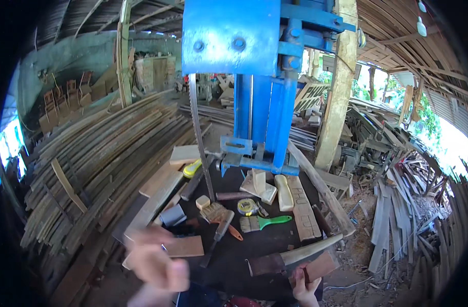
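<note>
My right hand is at the near edge of the dark saw table, with its fingers closed on a flat reddish-brown wood piece. Just beyond that piece lie a long curved pale wood part and a dark block. My left hand hovers over the table's near left corner. It is badly motion-blurred, so its fingers and anything in them cannot be made out. A flat brown board lies right beside it.
The band saw's thin blade drops from the blue frame to the table. Around it lie a green-handled brush, an orange-handled brush, a tape measure and several wood blocks. Long planks are stacked on the left, and scrap wood on the right.
</note>
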